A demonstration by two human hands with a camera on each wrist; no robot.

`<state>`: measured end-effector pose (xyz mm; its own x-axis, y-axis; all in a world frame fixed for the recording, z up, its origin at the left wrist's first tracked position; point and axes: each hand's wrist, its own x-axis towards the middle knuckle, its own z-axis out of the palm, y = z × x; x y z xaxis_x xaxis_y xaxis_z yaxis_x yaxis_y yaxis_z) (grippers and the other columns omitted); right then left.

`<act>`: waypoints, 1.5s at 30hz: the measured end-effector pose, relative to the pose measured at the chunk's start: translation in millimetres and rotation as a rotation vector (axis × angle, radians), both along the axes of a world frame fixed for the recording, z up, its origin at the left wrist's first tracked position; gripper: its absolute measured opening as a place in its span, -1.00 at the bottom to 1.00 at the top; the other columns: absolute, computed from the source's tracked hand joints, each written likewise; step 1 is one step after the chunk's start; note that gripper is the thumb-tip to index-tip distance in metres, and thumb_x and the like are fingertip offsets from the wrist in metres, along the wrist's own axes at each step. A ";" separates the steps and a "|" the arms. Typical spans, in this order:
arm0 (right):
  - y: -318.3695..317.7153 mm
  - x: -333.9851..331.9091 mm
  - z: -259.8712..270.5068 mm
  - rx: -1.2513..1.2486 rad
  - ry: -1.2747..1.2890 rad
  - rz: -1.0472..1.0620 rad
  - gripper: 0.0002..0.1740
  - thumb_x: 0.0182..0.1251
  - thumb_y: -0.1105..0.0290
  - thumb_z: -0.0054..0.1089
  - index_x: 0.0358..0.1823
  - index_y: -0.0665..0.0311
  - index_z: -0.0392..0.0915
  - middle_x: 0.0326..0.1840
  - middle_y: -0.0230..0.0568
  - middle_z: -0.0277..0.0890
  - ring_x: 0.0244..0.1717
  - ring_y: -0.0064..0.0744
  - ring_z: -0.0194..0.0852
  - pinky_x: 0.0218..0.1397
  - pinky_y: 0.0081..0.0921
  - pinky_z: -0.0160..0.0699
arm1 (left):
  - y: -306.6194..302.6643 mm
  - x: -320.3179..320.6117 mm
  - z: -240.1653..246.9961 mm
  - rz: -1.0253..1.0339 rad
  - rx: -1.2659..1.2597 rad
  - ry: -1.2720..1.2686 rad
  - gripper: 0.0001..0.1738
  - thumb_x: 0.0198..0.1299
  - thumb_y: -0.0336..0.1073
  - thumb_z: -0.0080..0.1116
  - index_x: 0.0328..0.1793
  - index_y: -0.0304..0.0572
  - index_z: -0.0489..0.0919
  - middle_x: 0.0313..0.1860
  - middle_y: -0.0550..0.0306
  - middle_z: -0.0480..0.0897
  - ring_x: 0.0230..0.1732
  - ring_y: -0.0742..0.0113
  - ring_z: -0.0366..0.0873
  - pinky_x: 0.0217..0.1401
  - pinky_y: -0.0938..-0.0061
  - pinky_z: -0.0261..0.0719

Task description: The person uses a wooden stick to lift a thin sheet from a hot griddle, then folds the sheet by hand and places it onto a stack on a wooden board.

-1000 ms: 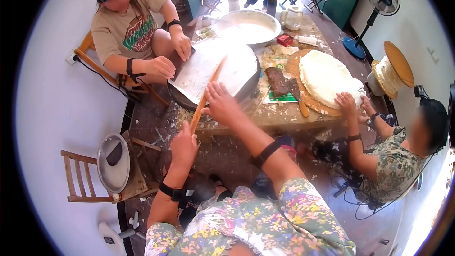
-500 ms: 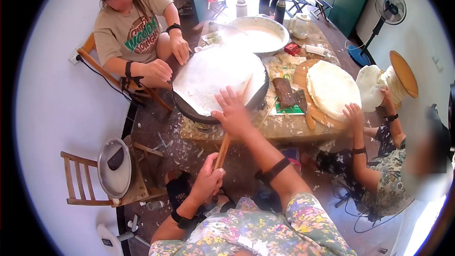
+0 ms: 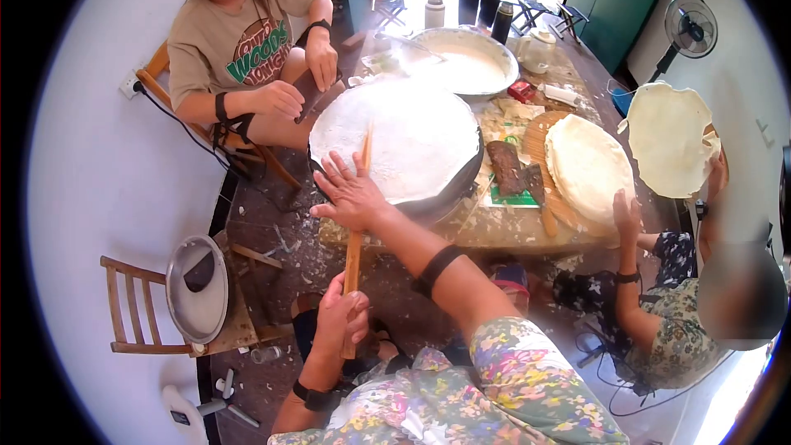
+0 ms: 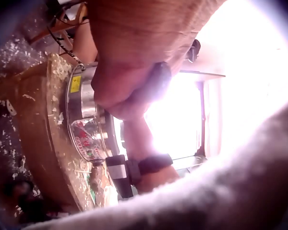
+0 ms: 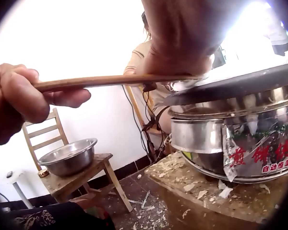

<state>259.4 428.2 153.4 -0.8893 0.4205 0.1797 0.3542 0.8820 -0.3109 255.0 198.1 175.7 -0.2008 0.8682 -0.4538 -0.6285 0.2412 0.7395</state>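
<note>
My left hand (image 3: pixel 342 313) grips the near end of a long, flat wooden stick (image 3: pixel 353 268), its fingers curled round it. The right hand (image 3: pixel 354 189), fingers spread, lies over the stick at the griddle's front edge. Beyond it, the stick's tapered tip overlaps a thin white pancake (image 3: pixel 412 144) that covers most of the round black griddle (image 3: pixel 468 185). In the right wrist view, the left hand (image 5: pixel 24 96) holds the stick level beside the griddle's steel base (image 5: pixel 197 136). Bright glare washes out much of the left wrist view, where my left hand (image 4: pixel 144 52) fills the top.
A basin of batter (image 3: pixel 470 58) stands behind the griddle. To the right are a dark block (image 3: pixel 504 166), a wood-handled scraper (image 3: pixel 535 185) and a pancake stack (image 3: pixel 589 165) on a round board. One person sits at left; another, at right, holds up a pancake (image 3: pixel 671 140).
My right hand and the stick's tip have swung left across the griddle, while my left hand has drawn back towards me. The person at right has raised a pancake beside the stack.
</note>
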 end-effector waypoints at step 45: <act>-23.2 -63.1 24.0 -0.394 0.313 -0.032 -0.34 0.39 -0.19 -0.02 -0.58 0.25 0.64 -0.53 0.09 0.56 -0.36 0.18 0.58 -0.18 0.00 0.53 | -45.2 -33.5 1.2 -0.011 0.070 1.404 -0.29 0.27 -0.47 0.07 0.57 -0.21 0.20 -0.41 0.04 0.49 -0.69 0.16 0.45 -0.66 0.34 0.46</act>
<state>196.3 404.9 177.4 -0.8037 0.5362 0.2579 0.2156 0.6664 -0.7138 221.5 152.9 177.0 -0.4376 0.8848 0.1603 0.6353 0.1781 0.7514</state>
